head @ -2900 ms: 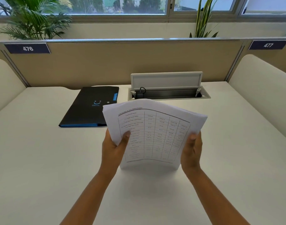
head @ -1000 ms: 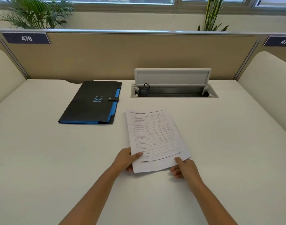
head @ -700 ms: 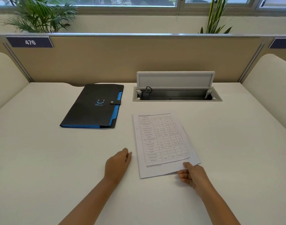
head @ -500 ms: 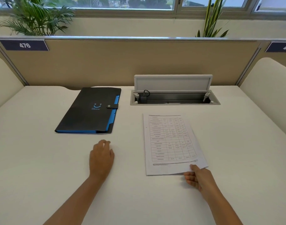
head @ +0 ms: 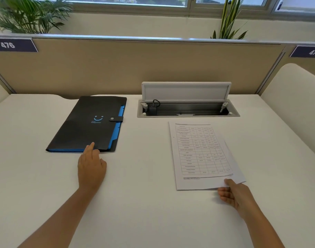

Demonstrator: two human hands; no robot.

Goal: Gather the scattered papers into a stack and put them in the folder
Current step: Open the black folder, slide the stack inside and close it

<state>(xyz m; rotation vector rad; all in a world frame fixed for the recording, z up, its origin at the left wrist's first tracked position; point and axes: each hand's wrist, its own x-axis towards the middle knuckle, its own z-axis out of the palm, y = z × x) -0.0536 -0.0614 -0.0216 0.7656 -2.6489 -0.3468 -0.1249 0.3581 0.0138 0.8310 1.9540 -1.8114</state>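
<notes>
A stack of white papers with a printed table lies flat on the white desk, right of centre. My right hand pinches the stack's near right corner, thumb on top. A closed black folder with blue edges and a snap tab lies at the back left. My left hand rests on the desk just before the folder, its index finger touching the folder's near edge, holding nothing.
An open cable tray with a raised lid and a plug inside sits behind the papers. A beige partition closes the desk's far side, with rounded side panels left and right. Plants stand behind it.
Both hands laid the upright stack flat on the desk. My left hand then let go and moved left and forward to the folder's near edge. My right hand slid the stack rightward.
</notes>
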